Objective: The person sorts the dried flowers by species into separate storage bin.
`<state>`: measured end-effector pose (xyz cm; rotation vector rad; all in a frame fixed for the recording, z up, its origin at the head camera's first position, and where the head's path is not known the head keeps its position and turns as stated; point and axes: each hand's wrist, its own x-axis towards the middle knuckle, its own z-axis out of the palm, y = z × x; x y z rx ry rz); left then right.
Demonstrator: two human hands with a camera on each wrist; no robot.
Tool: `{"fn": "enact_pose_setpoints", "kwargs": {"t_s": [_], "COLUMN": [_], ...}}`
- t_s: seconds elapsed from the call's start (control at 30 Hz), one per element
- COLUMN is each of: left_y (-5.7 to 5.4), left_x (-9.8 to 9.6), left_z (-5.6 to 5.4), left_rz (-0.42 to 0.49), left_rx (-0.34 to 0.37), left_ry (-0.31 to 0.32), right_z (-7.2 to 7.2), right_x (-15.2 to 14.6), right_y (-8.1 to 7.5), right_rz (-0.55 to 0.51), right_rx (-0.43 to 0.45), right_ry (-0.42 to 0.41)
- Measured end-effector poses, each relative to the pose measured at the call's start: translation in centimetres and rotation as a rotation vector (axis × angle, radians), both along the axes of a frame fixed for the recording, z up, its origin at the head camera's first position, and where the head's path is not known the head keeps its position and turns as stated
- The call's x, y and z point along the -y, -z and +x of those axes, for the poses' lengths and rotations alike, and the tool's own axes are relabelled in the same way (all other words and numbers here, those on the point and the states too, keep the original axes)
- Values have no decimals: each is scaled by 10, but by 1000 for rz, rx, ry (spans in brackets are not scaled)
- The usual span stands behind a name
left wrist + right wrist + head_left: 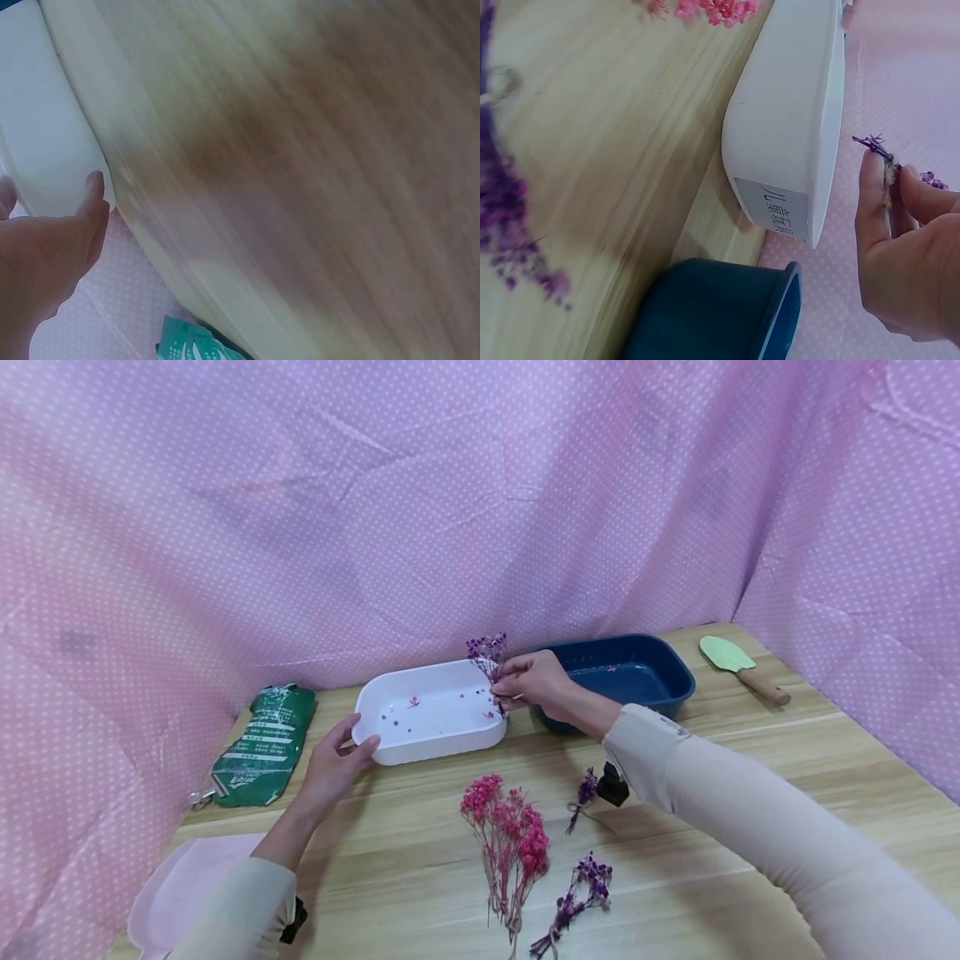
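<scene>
Right hand point(538, 678) pinches purple dried-flower sprig point(487, 648) over white basin's point(442, 747) right end. Sprig should handle light, brittle, blossoms prone to shedding; I'd hold at twine point(889, 180). Forearm slants in from lower right. Left hand point(336, 766) grips basin's left end, thumb on near wall. Pink bunch point(517, 825) on bench point(405, 852), nearer me.

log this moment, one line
left grip: touching white tub; right grip: pinching purple flowers at tub's right end; pink flowers: on table

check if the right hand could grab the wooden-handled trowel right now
Probably not: the right hand is pinching a purple flower bunch, and the navy tub sits between it and the trowel.
</scene>
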<state>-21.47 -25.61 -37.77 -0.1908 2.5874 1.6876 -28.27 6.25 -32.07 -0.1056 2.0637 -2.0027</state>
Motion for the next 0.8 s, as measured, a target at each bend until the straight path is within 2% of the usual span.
{"fn": "enact_pose_setpoints", "kwargs": {"t_s": [0.33,0.47,0.6,0.7,0.8], "left_y": [-2,-1,0,1,1], "left_x": [0,1,2,3,3], "left_z": [1,0,0,0,0], "left_rz": [5,5,1,7,11], "left_rx": [2,-4,-5,-6,-6], "left_ry": [7,4,2,4,4], "right_z": [-15,-17,-17,-14,-7], "right_x": [22,28,32,27,17], "right_y": [8,10,7,4,2], "right_rz": [95,102,147,209,224], "right_rx": [23,19,-16,-69,-126], "right_ry": [9,16,4,-28,-74]}}
